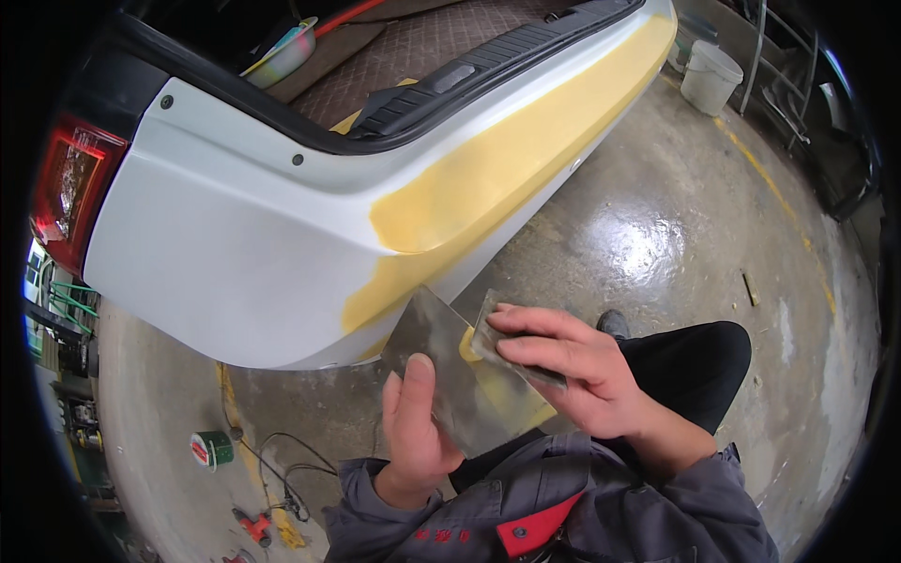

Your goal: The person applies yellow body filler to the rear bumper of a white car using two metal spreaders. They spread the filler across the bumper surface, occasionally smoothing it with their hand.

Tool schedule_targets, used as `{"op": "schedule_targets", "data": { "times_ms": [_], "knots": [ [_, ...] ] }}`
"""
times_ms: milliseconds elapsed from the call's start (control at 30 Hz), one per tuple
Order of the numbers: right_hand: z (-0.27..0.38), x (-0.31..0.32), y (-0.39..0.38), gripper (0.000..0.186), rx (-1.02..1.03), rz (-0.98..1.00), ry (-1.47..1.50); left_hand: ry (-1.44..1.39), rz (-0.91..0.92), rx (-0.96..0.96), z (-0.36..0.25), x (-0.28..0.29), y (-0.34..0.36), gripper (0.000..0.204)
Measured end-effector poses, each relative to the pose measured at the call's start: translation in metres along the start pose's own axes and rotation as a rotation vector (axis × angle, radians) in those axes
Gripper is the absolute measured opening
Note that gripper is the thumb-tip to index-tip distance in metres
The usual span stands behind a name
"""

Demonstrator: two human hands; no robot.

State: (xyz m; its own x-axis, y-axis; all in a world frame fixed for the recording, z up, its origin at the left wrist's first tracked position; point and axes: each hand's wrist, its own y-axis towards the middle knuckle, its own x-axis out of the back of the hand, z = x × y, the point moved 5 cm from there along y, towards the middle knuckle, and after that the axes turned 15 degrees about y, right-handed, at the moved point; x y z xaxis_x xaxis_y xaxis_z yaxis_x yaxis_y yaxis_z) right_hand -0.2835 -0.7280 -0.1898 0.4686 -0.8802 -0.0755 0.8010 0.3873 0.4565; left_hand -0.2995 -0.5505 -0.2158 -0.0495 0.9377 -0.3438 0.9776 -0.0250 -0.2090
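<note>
- Plate, flat, grey and cloudily smeared, is tilted in front of the person's body, close to the bumper's lower corner; yellow paste streaks its right side.
- The left hand grips the plate's near left edge, thumb on top.
- The right hand pinches a flat grey spreader against the plate's right side, fingers stretched over its face.
- The white bumper carries a broad matte yellow coat along its length, ragged at the near end; a red tail lamp sits at left.
- The concrete floor is stained and shiny, holding a white bucket, a green tub, a black cable and a red tool.
</note>
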Motion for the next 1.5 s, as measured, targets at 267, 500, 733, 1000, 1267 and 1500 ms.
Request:
{"op": "schedule_targets", "data": {
  "times_ms": [267,500,733,1000,1267,1500],
  "knots": [
    [-0.003,0.034,0.007,0.052,-0.043,-0.106,-0.9,0.115,-0.32,-0.393,-0.021,0.109,-0.005,0.058],
    [0.002,-0.003,0.044,0.045,0.287,-0.343,-0.819,0.271,-0.404,-1.074,-0.132,0.138,0.028,0.064],
    [-0.005,-0.025,0.06,0.052,0.269,-0.32,-1.036,0.154,-0.055,-1.177,-0.134,0.143,0.039,0.068],
    [-0.006,-0.044,0.07,0.049,0.177,-0.268,-1.082,0.235,-0.066,-1.147,-0.132,0.143,0.038,0.065],
    [0.002,-0.057,0.079,0.054,0.147,-0.185,-0.929,0.231,-0.114,-1.168,-0.132,0.145,0.035,0.065],
    [0.013,-0.047,0.081,0.043,0.142,-0.275,-0.524,0.211,-0.205,-1.106,-0.127,0.146,0.035,0.067]
  ]
}}
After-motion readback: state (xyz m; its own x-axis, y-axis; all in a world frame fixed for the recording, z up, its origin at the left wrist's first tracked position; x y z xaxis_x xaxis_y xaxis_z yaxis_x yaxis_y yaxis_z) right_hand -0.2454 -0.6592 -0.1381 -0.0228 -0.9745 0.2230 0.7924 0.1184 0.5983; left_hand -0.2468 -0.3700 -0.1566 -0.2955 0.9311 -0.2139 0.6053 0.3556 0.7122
